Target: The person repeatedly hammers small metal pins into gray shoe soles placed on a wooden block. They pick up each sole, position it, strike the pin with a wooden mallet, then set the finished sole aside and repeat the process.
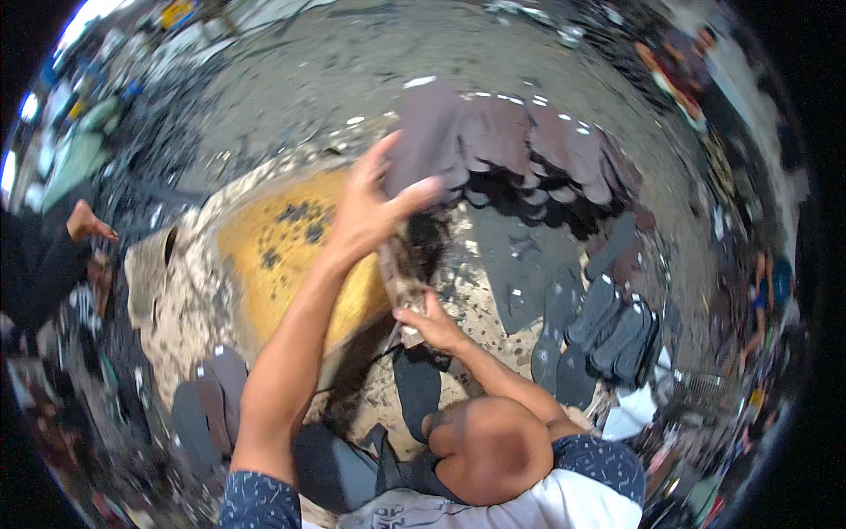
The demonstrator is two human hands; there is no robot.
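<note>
My left hand (374, 203) reaches over the work surface with thumb and fingers spread. It overlaps the near left edge of a stack of dark brown shoe soles (427, 132); whether it touches them I cannot tell. Closer to me, my right hand (434, 324) is closed round the wooden handle of a brush (426, 245) with dark bristles. Left of the brush lies a yellow-tan slab (295, 256) spotted with black bits. More brown soles (498, 132) fan out in overlapping piles along the far edge. A dark grey sheet (511, 264) lies in front of them.
Black soles (608, 326) are grouped at the right, and more soles (211, 397) lean at the lower left. One dark sole (414, 388) rests near my knee (498, 450). Another person's hand (91, 222) shows at the far left. Scraps (167, 132) litter the ground.
</note>
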